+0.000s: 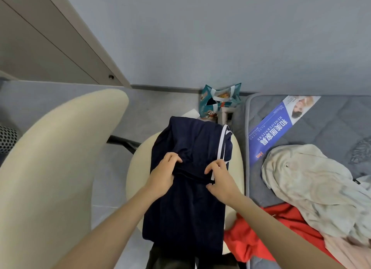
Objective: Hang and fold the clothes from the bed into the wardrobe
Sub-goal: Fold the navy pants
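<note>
Navy trousers with white side stripes (186,204) lie spread over the cream chair seat (136,164) in front of me. My left hand (163,174) grips a fold of the navy cloth at its left side. My right hand (219,180) pinches the striped edge on the right. On the grey mattress (331,126) to the right lie a cream garment (309,186) and a red garment (265,234).
The cream chair back (52,168) rises at the left. A teal patterned bag (218,100) stands on the floor by the wall behind the chair. A blue printed label (281,126) lies on the mattress. A beige cabinet panel (50,40) runs across the upper left.
</note>
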Available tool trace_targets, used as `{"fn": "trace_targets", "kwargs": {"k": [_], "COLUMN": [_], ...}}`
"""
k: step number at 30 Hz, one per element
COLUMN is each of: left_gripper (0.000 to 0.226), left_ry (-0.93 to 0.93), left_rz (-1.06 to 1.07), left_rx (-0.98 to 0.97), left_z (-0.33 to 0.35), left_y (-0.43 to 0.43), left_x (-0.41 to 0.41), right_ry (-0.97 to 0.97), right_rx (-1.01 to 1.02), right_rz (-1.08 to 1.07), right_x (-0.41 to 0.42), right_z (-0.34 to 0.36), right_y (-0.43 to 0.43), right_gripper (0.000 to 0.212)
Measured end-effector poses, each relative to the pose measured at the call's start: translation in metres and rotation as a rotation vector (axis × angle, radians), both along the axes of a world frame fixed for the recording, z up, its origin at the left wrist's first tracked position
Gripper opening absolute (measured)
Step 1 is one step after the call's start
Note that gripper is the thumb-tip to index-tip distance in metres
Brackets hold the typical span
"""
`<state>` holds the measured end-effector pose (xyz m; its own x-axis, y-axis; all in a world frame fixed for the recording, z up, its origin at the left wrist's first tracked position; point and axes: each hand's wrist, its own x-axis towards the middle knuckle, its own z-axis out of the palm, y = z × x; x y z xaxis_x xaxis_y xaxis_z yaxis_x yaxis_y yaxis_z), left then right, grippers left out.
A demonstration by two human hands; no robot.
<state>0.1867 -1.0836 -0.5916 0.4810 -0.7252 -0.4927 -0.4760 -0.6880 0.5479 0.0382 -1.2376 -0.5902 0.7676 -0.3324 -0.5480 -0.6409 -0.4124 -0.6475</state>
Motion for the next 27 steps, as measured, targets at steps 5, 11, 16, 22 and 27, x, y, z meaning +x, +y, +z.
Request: {"fn": "trace_targets", "kwargs": {"k": [5, 11, 16, 22, 27], "left_gripper": [0.045, 0.058, 0.064, 0.064, 0.045], "left_ry": [-0.05, -0.363, -0.365, -0.409, -0.508], "left_rz": [0.085, -0.065, -0.343, -0.341, -0.184], "left_rx": [0.035, -0.108, 0.285, 0.24, -0.124], "left_z": [-0.023, -0.031, -0.068, -0.085, -0.06], "left_y": [0.011, -0.033, -0.043, -0.036, -0.06], "left_x": [-0.015, 0.001, 0.011, 0.023, 0.053], "right_ry": [0.023, -0.185, 0.024, 0.027, -0.212], "right_rx": [-0.28, -0.644, -0.703, -0.764, -0.657], "right_rz": [-0.058, 0.173, 0.434, 0.475, 0.162], "right_x": [-0.004, 0.033, 0.026, 0.018, 0.049], "right_z": [-0.012, -0.021, -0.073, -0.083, -0.056], "right_y": [0.012, -0.012, -0.032, -0.048, -0.068], "right_gripper": [0.044, 0.065, 0.071, 0.058, 0.04]}}
